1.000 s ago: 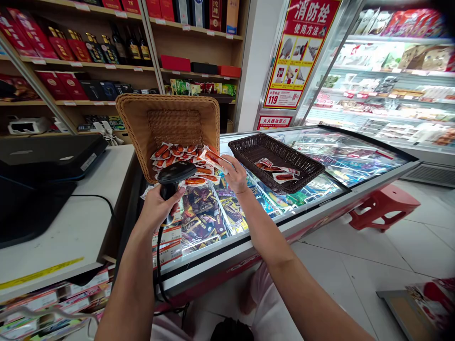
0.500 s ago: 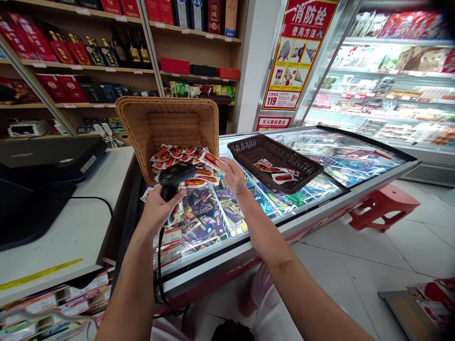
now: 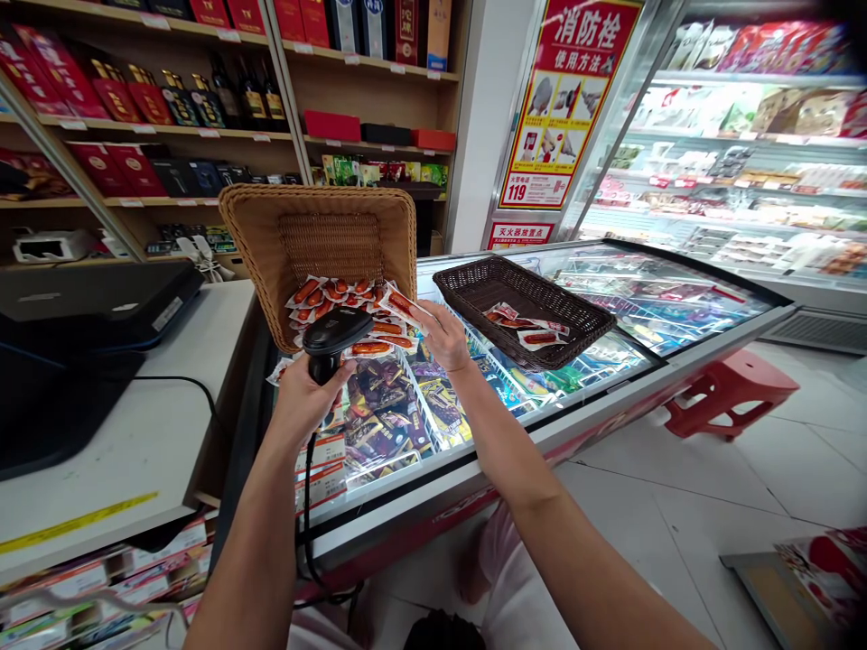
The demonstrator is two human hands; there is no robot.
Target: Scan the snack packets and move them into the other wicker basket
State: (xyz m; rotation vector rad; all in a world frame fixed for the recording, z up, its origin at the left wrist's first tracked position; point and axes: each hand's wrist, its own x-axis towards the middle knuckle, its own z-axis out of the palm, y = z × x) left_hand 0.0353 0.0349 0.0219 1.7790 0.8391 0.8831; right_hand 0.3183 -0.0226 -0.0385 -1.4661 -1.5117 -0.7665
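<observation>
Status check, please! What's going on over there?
Left grip around black scanner. Right grip holding wrapped sausage by one end. Scanner blocks view of some sausages in tan basket.

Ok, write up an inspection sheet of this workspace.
Surface: white-edged, glass-topped freezer, packaged goods showing through.
Things in use: black plastic handheld scanner; red sausage in clear-and-white wrapper; tilted tan woven basket of wrapped sausages; shallow dark-brown woven tray holding a few more.
Clutter: red-and-white printed cards, freezer's near-left end.
Grips: left grip closed around the scanner; right grip pinching the held sausage's wrapper.
Cables: thin black cable hanging below the scanner; second black cable on the white counter.
Surroundings: light wooden shelves behind; red plastic stool to the right.
</observation>
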